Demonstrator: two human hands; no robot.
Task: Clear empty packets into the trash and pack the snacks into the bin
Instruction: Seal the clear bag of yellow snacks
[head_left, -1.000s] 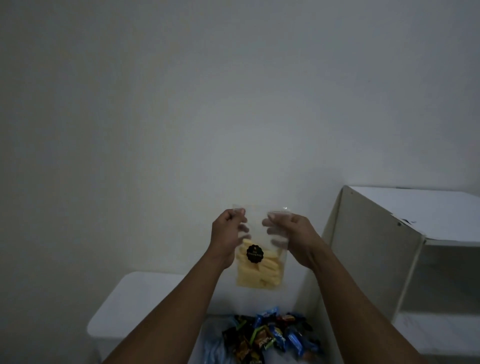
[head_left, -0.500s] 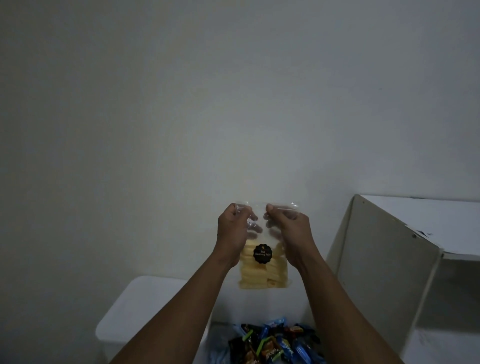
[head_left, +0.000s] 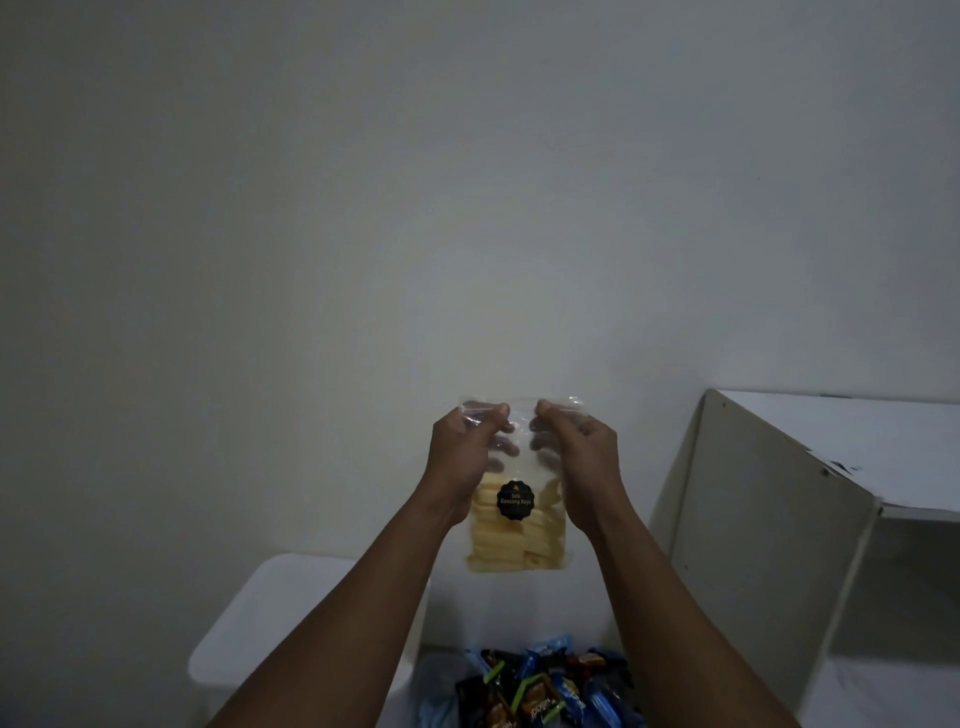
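A clear plastic bag of pale yellow snack sticks (head_left: 517, 540) with a round black label hangs upright in front of the wall. My left hand (head_left: 465, 457) pinches its top edge on the left, and my right hand (head_left: 582, 452) pinches the top edge on the right. Both thumbs meet near the middle of the bag's mouth. Below, at the bottom edge of the view, lies a heap of small wrapped snacks (head_left: 545, 691) in blue, brown and black wrappers, partly cut off.
A white lidded bin (head_left: 291, 618) stands low on the left against the wall. A white shelf unit (head_left: 779, 545) with open compartments stands on the right. The plain wall fills the upper view.
The two hands have drawn closer together at the bag's top, and the bag now hangs straighter. The view has tilted up slightly, so less of the snack heap shows.
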